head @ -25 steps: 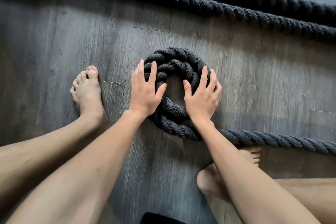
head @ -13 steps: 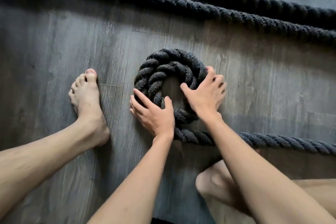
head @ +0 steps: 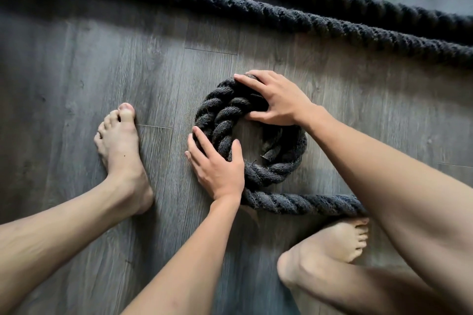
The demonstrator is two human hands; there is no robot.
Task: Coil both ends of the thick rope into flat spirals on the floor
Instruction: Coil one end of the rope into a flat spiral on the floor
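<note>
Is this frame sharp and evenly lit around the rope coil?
Head view: thick dark twisted rope coil sharp, strands readable; grey wood-plank floor darkens toward the top-left corner; forearms at the bottom look soft; far rope runs may bow from wide-angle distortion.

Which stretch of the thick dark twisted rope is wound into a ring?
The middle stretch, under the left hand and right hand; the two far runs lie straight.
</note>
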